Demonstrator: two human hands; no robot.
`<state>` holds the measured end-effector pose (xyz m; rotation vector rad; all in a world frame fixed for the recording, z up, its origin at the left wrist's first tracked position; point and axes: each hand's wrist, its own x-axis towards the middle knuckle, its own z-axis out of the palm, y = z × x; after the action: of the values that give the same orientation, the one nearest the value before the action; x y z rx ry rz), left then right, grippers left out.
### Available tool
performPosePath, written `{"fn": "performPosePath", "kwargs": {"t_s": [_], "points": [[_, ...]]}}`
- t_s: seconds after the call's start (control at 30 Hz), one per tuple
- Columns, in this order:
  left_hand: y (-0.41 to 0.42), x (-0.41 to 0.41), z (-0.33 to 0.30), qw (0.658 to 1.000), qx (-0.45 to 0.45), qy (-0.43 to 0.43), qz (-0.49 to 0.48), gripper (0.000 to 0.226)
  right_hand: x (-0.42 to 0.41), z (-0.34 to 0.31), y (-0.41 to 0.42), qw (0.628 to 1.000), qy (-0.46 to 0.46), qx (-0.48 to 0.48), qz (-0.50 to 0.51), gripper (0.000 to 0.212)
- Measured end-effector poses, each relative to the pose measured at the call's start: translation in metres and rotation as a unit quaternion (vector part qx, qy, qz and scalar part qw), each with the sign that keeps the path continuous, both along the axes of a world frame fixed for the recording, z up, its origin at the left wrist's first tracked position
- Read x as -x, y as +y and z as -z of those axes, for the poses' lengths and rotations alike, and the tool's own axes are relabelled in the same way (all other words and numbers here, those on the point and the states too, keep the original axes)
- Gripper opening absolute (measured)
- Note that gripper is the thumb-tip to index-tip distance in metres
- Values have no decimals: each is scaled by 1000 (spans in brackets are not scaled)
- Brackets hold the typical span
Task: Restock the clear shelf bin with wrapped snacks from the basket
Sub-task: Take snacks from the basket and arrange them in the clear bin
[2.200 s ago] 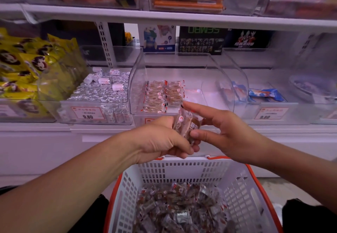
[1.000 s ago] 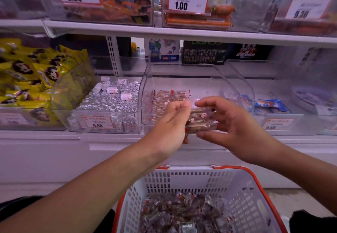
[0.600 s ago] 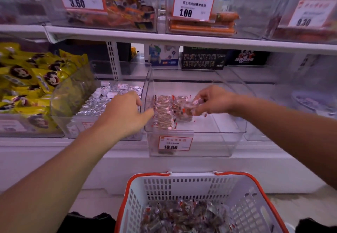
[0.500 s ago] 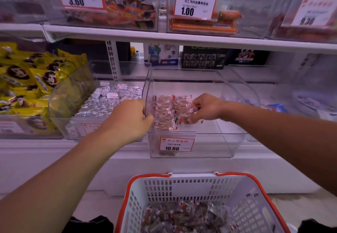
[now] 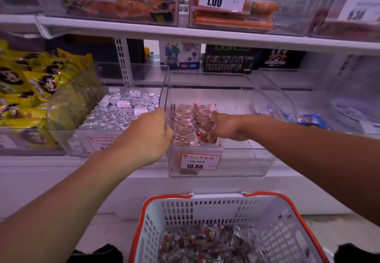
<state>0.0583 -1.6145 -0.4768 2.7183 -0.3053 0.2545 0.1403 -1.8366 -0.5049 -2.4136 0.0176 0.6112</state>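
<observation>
Snacks (image 5: 202, 139) under R hand (image 5: 225, 127)

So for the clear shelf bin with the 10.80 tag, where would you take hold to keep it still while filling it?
Grip the clear shelf bin by its left side wall near the front, coming from the left, where the left hand sits now. That wall's rim slopes down and stands exposed, and this leaves the open front and top free for the right hand setting wrapped snacks inside.

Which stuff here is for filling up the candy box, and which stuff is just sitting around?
For the job:
clear bin
wrapped snacks
basket
left hand
right hand

Just there:
yellow packets
silver candies
orange sausages
blue packet
</observation>
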Motion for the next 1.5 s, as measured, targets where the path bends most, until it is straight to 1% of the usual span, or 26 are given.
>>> {"fn": "performPosePath", "kwargs": {"t_s": [0.17,0.23,0.3,0.37,0.43,0.47,0.5,0.53,0.57,0.6,0.63,0.67,0.73,0.77,0.8,0.87,0.97,1.0,1.07,1.13,1.17,1.27,1.3,1.37,1.43,1.5], "points": [[2,-2,2,1000,10,12,5,18,-5,-1,-2,998,26,-50,18,89],[1,0,3,1000,15,2,-8,12,-1,-10,-4,999,12,-47,0,80],[-3,4,1,996,34,-67,-39,21,5,-22,-1,999,-40,9,-25,76],[-9,12,-6,973,80,-213,-26,26,15,-37,-1,980,-171,93,-35,74],[-15,23,-11,933,110,-332,83,22,37,-49,-3,911,-406,76,-1,46],[-18,28,-8,916,101,-358,151,25,54,-48,-7,844,-534,25,29,28],[-23,32,2,904,78,-362,213,29,75,-41,-12,770,-636,-26,47,16],[-28,35,17,901,43,-344,261,32,96,-24,-17,714,-695,-56,62,13],[-35,38,35,907,6,-302,293,33,117,1,-21,694,-712,-75,75,16],[-42,41,55,922,-39,-233,307,32,132,32,-22,713,-691,-76,91,18],[-49,45,77,937,-95,-141,305,29,145,63,-21,758,-642,-60,99,20],[-54,51,100,943,-162,-37,288,24,154,96,-19,821,-563,-33,89,22],[-55,69,153,922,-261,142,247,26,171,162,-20,948,-317,21,6,22],[-52,78,180,907,-282,217,224,33,183,191,-21,980,-187,35,-55,26],[-49,91,207,894,-281,289,196,43,198,219,-26,991,-76,41,-102,41],[-48,111,255,871,-246,406,130,65,229,265,-35,989,66,65,-118,75],[-61,136,307,817,-217,531,56,89,261,308,-46,982,167,70,-59,109],[-66,141,317,803,-210,556,35,97,264,320,-47,979,193,53,-48,104],[-73,149,333,781,-187,596,-10,110,260,331,-45,965,257,3,-57,70],[-74,157,347,768,-198,609,-15,114,257,338,-41,972,218,13,-92,45],[-73,161,356,767,-214,605,-15,113,258,343,-40,973,218,17,-80,50],[-75,167,367,753,-234,614,-14,104,258,357,-27,968,246,44,-14,112],[-77,169,368,756,-235,611,-9,99,259,359,-22,969,241,47,-2,122],[-81,171,369,786,-245,567,10,82,258,360,-16,975,215,61,10,132],[-84,171,369,797,-260,545,26,72,254,361,-16,980,187,70,8,121],[-84,170,372,801,-226,553,9,76,250,362,-20,983,166,81,10,94]]}}
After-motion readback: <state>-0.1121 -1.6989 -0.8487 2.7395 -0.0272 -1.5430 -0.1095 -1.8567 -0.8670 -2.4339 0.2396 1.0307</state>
